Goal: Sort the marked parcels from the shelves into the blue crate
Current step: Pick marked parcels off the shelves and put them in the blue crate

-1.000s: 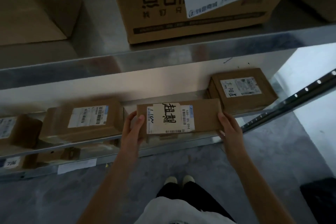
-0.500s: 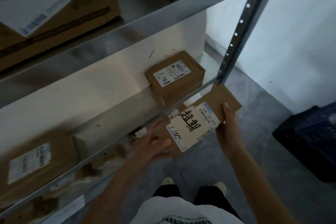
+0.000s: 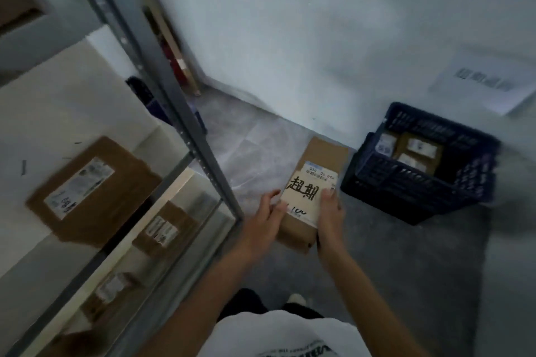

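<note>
I grip the parcel (image 3: 311, 197) with both hands, left (image 3: 265, 219) and right (image 3: 330, 216), near the crate (image 3: 417, 180).

Grey floor (image 3: 406, 255) carries blue crate (image 3: 417, 182); shelf (image 3: 58, 113) carries parcel (image 3: 92, 191).
</note>
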